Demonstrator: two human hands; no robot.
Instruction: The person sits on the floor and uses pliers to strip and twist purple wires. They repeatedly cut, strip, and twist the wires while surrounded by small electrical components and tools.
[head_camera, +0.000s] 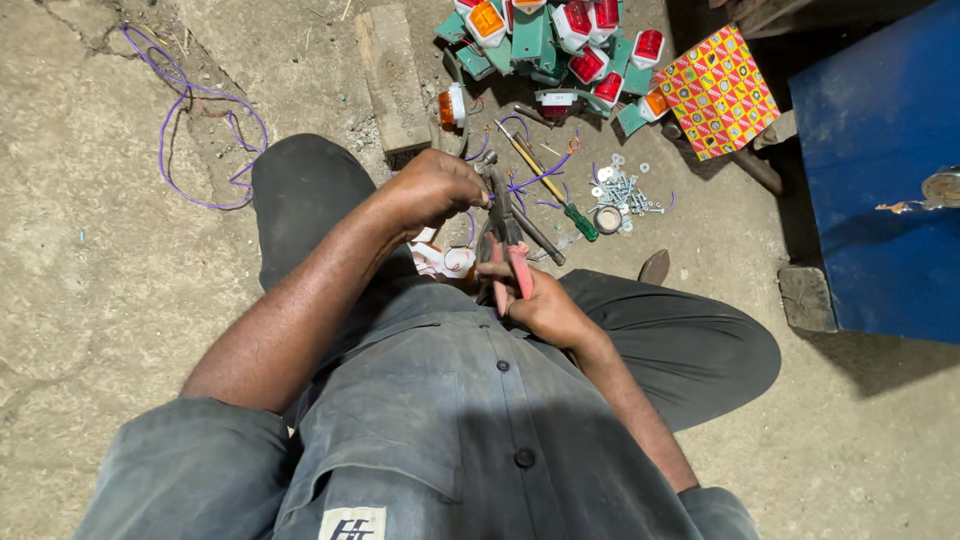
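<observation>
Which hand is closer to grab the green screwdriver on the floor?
The left hand, probably. It is up by the plier tips, nearer the green screwdriver. The right hand grips the red plier handles.

Head view, steeply downward, seemingly close.

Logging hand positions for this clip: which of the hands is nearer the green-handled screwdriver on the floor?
Left. The left hand is level with the green-handled screwdriver, off to its side by the tip of the pliers; the right hand grips the pliers' red handles lower down, closer to the body.
</observation>
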